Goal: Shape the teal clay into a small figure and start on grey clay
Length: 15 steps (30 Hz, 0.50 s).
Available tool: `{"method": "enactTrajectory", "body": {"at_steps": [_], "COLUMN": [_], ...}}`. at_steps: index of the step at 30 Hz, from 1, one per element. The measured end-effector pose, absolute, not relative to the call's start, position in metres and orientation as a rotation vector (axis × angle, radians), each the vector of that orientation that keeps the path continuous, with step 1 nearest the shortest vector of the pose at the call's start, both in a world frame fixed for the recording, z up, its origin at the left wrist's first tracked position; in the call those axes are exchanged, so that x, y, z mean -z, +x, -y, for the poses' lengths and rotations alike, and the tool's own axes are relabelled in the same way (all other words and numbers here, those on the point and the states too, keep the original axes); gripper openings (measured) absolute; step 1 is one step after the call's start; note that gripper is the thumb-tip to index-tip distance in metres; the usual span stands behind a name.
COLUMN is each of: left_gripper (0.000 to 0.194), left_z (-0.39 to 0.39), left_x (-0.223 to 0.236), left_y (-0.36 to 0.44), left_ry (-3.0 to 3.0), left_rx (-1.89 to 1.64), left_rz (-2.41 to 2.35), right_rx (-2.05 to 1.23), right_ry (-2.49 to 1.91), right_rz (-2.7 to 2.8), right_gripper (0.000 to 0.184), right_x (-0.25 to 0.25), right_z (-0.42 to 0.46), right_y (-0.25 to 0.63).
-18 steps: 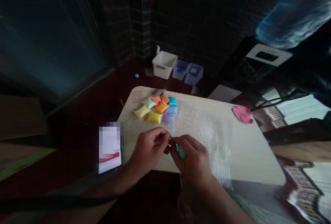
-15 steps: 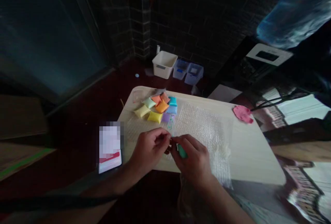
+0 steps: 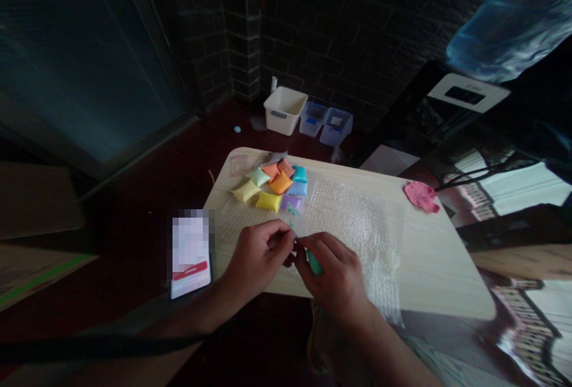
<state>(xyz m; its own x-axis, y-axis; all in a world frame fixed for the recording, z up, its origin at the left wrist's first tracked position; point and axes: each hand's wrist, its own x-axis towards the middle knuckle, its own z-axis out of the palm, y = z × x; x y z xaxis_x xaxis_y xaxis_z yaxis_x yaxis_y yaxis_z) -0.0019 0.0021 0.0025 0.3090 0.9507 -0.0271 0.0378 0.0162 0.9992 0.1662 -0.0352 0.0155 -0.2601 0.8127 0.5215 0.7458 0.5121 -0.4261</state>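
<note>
Both hands meet above the near edge of the table, fingertips touching. My left hand point(image 3: 263, 253) is closed in a pinch, thumb against forefinger; whatever sits between those fingertips is too small to make out. A soft mint-green lump that looks like modelling clay point(image 3: 314, 263) is tucked in the curled fingers of my right hand point(image 3: 337, 274), partly hidden by them. Just beyond the fingertips lies a clear plastic wrapper point(image 3: 291, 215) with green marks. Behind it are several small pillow-shaped clay packets, among them a yellow packet point(image 3: 269, 201), an orange packet point(image 3: 280, 183) and a purple packet point(image 3: 292, 203).
Bubble wrap point(image 3: 353, 220) covers the middle of the pale table point(image 3: 438, 256). A pink crumpled item point(image 3: 421, 196) lies at the right end. To the left is a lit phone or tablet point(image 3: 191, 256). A white bin point(image 3: 285, 111) and two clear tubs stand on the floor beyond.
My hands hold nearly the same pose, with only slight finger movement. The clear wrapper with green marks shows a little differently beyond the fingertips. The view has shifted slightly.
</note>
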Motion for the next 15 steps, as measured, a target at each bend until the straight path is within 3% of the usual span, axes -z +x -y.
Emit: {"method": "enactTrajectory", "body": {"at_steps": [6, 15], "left_gripper": [0.028, 0.021], "left_z": [-0.0048, -0.0067], "left_x": [-0.0046, -0.0025], "left_y": [-0.0024, -0.0045], "left_ry": [1.193, 1.349], "left_rx": [-0.850, -0.835], "left_rz": [-1.043, -1.090], "right_rx": [-0.093, -0.162], "right_ry": [-1.208, -1.259], "right_rz": [2.115, 2.111], "right_gripper": [0.014, 0.014], "right_x": [-0.0143, -0.0105], "right_z": [0.0351, 0.0358], "right_y": [0.1663, 0.1669]}}
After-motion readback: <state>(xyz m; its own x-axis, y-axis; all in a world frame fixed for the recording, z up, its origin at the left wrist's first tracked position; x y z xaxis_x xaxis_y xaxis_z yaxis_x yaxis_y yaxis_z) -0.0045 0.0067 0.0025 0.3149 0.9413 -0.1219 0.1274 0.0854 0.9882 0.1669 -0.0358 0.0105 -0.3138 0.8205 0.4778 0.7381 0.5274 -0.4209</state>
